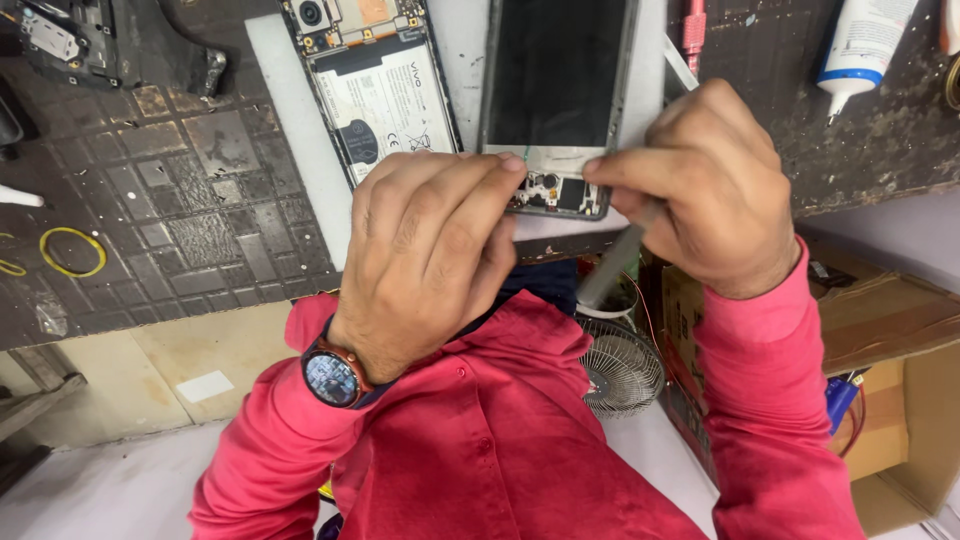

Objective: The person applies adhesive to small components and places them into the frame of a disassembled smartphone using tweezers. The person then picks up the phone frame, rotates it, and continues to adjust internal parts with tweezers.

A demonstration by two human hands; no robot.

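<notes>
Two parts of an opened phone lie on a white pad (290, 120): a back half with a white battery (378, 95) and a dark screen frame (555, 90). My left hand (430, 255), with a round watch (332, 377) at the wrist, presses fingertips on the near end of the screen frame by its small circuit board (560, 193). My right hand (700, 185) grips a grey-handled tool (610, 268) and its fingertips meet the same end of the frame. The tool's tip is hidden by the fingers.
A dark, worn tiled mat (190, 200) covers the bench. A yellow rubber band (72, 251) lies at left, a white glue bottle (860, 45) at upper right, a pink tool (693, 30) beside the frame. Below are a small fan (620, 370) and cardboard boxes (890, 330).
</notes>
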